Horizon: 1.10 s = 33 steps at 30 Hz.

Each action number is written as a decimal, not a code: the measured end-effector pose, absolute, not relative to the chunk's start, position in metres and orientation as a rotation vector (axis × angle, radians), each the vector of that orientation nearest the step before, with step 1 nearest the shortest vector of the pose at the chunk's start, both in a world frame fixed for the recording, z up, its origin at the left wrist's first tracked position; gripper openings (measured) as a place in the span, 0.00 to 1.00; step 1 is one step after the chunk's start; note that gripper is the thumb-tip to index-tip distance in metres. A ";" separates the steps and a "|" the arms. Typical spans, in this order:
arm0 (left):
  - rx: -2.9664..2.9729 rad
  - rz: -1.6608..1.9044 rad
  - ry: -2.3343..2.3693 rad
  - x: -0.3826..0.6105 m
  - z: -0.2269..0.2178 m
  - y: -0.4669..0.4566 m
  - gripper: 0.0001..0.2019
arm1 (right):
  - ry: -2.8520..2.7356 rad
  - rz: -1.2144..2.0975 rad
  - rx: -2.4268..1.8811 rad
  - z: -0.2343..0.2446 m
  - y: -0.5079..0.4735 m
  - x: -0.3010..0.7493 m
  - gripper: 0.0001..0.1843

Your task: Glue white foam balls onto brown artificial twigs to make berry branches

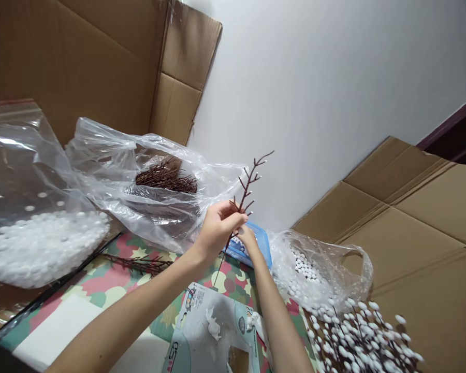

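Note:
My left hand (220, 223) is closed on a brown artificial twig (248, 181), holding it upright at a slant. Several short side tips of the twig carry small white dabs, and its thin stem runs down below the hand. Behind it, my right hand (246, 239) reaches over a blue plastic container (266, 243) with small white balls in it. The right fingers are mostly hidden by my left hand, so their grip does not show. More brown twigs (142, 264) lie on the patterned table cover (108, 295) at the left.
At left stands a clear bag of white balls (42, 248); behind, a plastic bag (112, 150) holds brown twigs (165, 178). Another clear bag (334, 259) sits right, near white-tipped branches (365, 336). A printed box (205, 321) with white scraps lies in front. Cardboard (407, 233) lines the wall.

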<state>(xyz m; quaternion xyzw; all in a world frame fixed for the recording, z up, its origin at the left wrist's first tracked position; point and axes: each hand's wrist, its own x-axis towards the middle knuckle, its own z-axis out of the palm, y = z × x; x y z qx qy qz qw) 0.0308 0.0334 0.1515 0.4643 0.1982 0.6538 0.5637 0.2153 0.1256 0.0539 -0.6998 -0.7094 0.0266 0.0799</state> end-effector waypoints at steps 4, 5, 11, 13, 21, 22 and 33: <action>1.173 1.464 0.445 0.033 0.154 0.030 0.08 | -1.737 0.181 -1.588 0.089 0.077 0.200 0.13; 1.200 1.429 0.438 0.035 0.154 0.028 0.08 | -1.635 0.210 -1.463 0.098 0.059 0.194 0.13; 1.327 1.283 0.415 0.043 0.149 0.017 0.10 | -1.020 0.657 -0.704 0.138 -0.013 0.151 0.04; 1.375 1.304 0.427 0.045 0.148 0.015 0.10 | -0.989 0.662 -0.666 0.140 -0.016 0.147 0.03; 1.534 1.426 0.512 0.046 0.148 0.013 0.11 | -0.978 0.630 -0.657 0.134 -0.013 0.147 0.03; 1.542 1.435 0.522 0.046 0.148 0.012 0.10 | -0.981 0.607 -0.673 0.133 -0.014 0.146 0.03; 1.539 1.522 0.531 0.053 0.142 0.006 0.09 | -0.897 0.394 -0.698 0.128 -0.013 0.136 0.04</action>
